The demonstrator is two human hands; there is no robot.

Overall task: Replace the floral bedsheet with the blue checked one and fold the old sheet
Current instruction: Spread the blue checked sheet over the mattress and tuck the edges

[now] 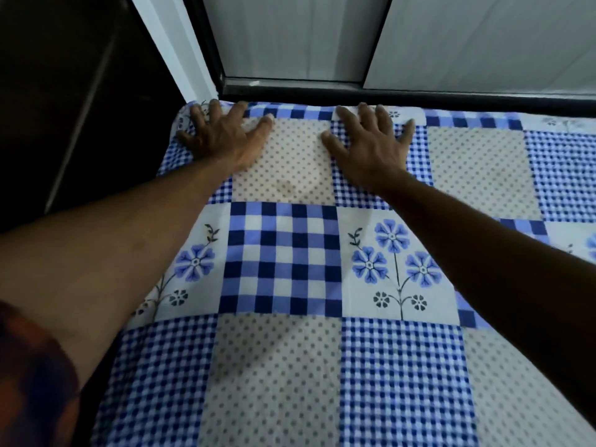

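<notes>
The blue checked bedsheet (283, 259), a patchwork of blue checks, dotted squares and blue flower panels, lies spread flat over the bed. My left hand (222, 137) presses flat on it at the far left corner, fingers spread. My right hand (371, 140) lies flat on the sheet along the far edge, fingers straight and spread. Both arms reach forward across the bed. The floral bedsheet is not in view.
A black window frame (387, 98) with frosted panes runs along the bed's far edge. A white wall edge (180, 59) stands beyond the left corner. Dark furniture (64, 108) fills the space left of the bed.
</notes>
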